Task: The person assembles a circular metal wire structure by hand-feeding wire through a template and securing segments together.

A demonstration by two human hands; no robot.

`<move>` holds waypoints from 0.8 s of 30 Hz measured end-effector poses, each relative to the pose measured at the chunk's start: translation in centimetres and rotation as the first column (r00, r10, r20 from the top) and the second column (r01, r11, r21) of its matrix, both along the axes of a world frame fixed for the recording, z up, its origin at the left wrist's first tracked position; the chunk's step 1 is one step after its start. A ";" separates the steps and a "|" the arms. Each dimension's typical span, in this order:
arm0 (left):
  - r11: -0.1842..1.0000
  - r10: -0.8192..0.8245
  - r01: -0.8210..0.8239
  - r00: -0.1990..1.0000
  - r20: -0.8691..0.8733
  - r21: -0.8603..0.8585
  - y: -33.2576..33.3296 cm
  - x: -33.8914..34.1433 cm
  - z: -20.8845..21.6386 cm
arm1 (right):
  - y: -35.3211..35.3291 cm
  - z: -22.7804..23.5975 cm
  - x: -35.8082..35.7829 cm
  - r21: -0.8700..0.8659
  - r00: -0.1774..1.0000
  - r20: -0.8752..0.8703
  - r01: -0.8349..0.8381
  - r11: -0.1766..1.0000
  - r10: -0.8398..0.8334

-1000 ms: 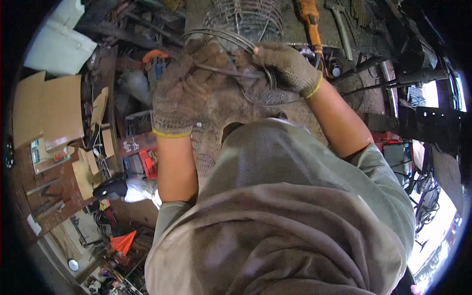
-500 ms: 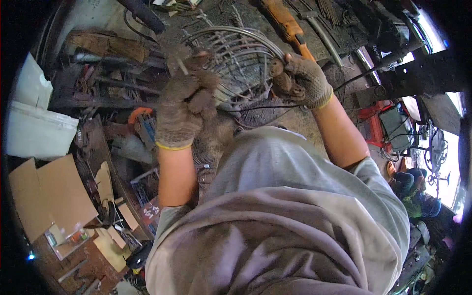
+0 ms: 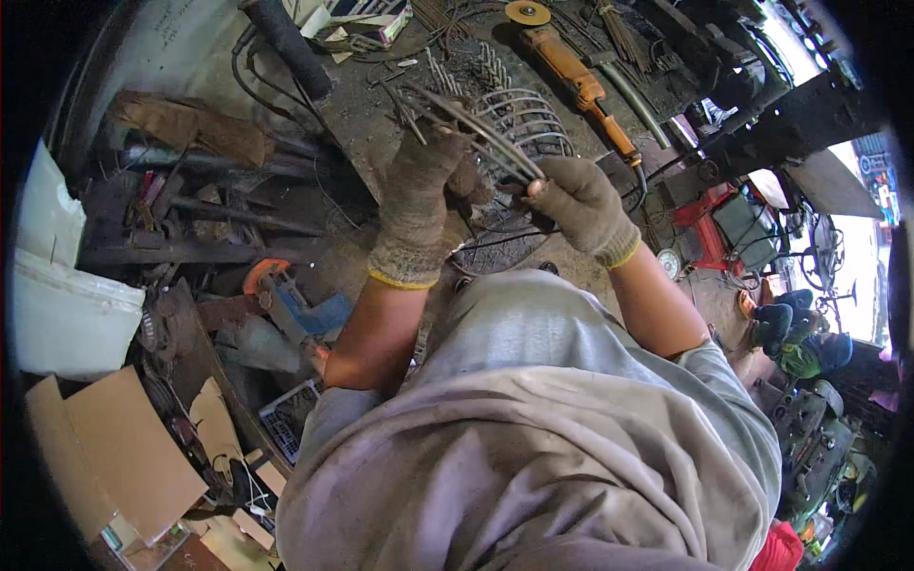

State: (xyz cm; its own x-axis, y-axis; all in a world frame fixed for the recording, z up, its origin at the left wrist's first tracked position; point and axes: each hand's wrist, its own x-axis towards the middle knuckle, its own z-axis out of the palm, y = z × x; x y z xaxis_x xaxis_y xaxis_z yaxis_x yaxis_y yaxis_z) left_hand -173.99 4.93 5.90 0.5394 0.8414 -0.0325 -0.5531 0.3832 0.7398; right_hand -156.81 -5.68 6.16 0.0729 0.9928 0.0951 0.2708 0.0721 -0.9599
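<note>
Both hands wear dirty knitted gloves with yellow cuffs. My right hand (image 3: 587, 209) is closed around the near end of a few bent metal rods (image 3: 495, 141), held together and slanting up to the left. My left hand (image 3: 416, 186) is curled at the far side of these rods, and short thin metal pieces (image 3: 405, 112) stick out past its fingers. How its fingertips grip is partly hidden. Beyond the hands, several curved metal bars (image 3: 535, 122) lie side by side on the dark workbench (image 3: 367, 100).
An orange angle grinder (image 3: 574, 74) with a yellow disc (image 3: 527, 12) lies at the back, next to a metal bar (image 3: 636, 103). Cardboard (image 3: 129, 433) and a white container (image 3: 81, 314) stand at left. A red frame (image 3: 703, 226) is at right, with a seated person (image 3: 798, 328) beyond it.
The ring of rods in my hands has turned and now appears edge-on. My left hand has moved right, closer to my right hand, which has come down slightly. More of the bench shows.
</note>
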 end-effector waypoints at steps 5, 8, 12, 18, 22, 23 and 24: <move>0.993 -0.106 0.106 0.994 -0.003 -0.054 1.1 -1.1 0.5 | 0.4 0.1 -1.2 -0.002 0.988 0.149 0.031 1.000 -0.031; 0.988 -0.106 0.106 0.994 0.004 -0.114 1.1 -1.3 1.0 | 0.2 -0.1 -2.5 0.002 0.988 0.053 0.145 0.989 -0.145; 0.990 -0.096 0.093 0.995 -0.017 -0.108 3.1 -1.3 -0.7 | 0.8 0.7 -2.4 -0.141 0.998 -0.004 0.059 0.988 -0.060; 0.952 -0.131 0.103 0.988 -0.077 -0.289 4.1 -1.3 -0.5 | 2.3 0.4 0.2 0.024 0.942 0.327 -0.091 0.996 0.079; 0.935 -0.090 0.079 0.996 -0.016 -0.346 4.7 -0.9 -1.4 | 2.7 -0.1 0.4 -0.006 0.989 0.012 -0.145 0.989 0.145; 0.923 -0.077 0.070 0.997 -0.005 -0.379 4.6 -0.8 -1.3 | 2.8 0.0 0.4 -0.027 0.989 -0.066 -0.138 0.990 0.136; 0.933 -0.099 0.081 0.995 -0.033 -0.352 4.6 -0.8 -1.1 | 3.0 0.2 0.3 -0.047 0.983 -0.141 -0.130 0.990 0.122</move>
State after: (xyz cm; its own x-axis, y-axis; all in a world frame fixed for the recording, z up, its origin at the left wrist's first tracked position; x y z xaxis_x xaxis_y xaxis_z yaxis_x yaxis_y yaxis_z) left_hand -174.75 9.49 4.76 0.6028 0.7198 -0.3441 -0.4702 0.6690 0.5756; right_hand -156.50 -2.68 6.37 -0.0444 0.9983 0.0371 0.1286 0.0425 -0.9908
